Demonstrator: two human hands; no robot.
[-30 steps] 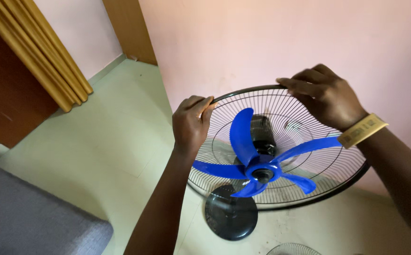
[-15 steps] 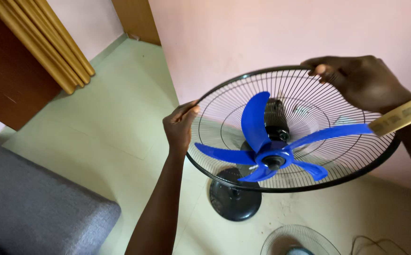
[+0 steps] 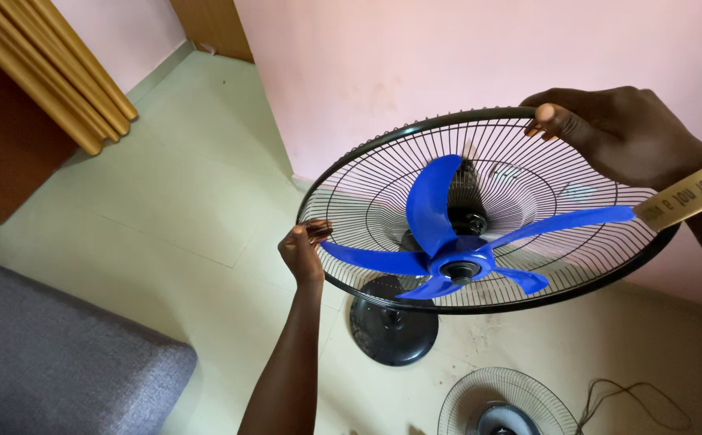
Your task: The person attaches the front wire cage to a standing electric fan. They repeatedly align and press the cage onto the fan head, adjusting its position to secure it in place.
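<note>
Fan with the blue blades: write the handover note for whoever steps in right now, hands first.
Left hand: fingers gripping the left rim of the rear fan guard.
Right hand: gripping the guard's top right rim; yellow wristband on that wrist.
Blue blades sit mounted and exposed, head tilted up over the round black base on the floor.
Done: front guard is off, lying on the floor lower right.
Left: front guard not yet on the fan. Grey sofa lower left.
</note>
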